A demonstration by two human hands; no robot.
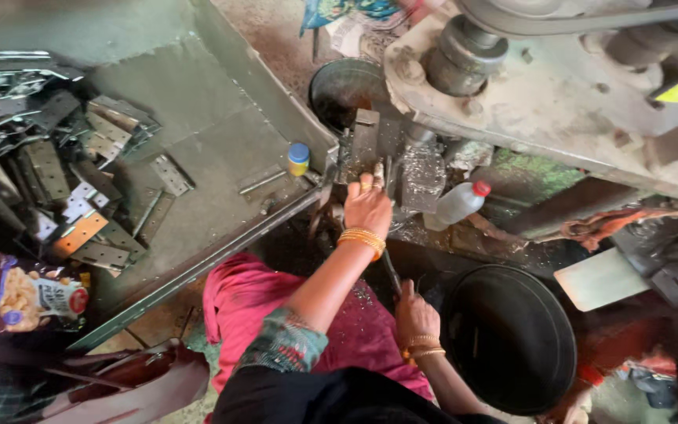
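Metal hinge plates [80, 169] lie heaped in the tray [221, 149] at left. The left hand [368, 206] pinches a small metal piece at the press die [378, 145]. The right hand [416, 316], fingers closed, grips a thin rod [391, 271]. A black basin [509, 338] sits just right of it.

A purple-edged snack bag [29, 294] with a clear window lies at the tray's lower left. A blue printed wrapper [352, 11] sits at the top, beside crumpled paper.
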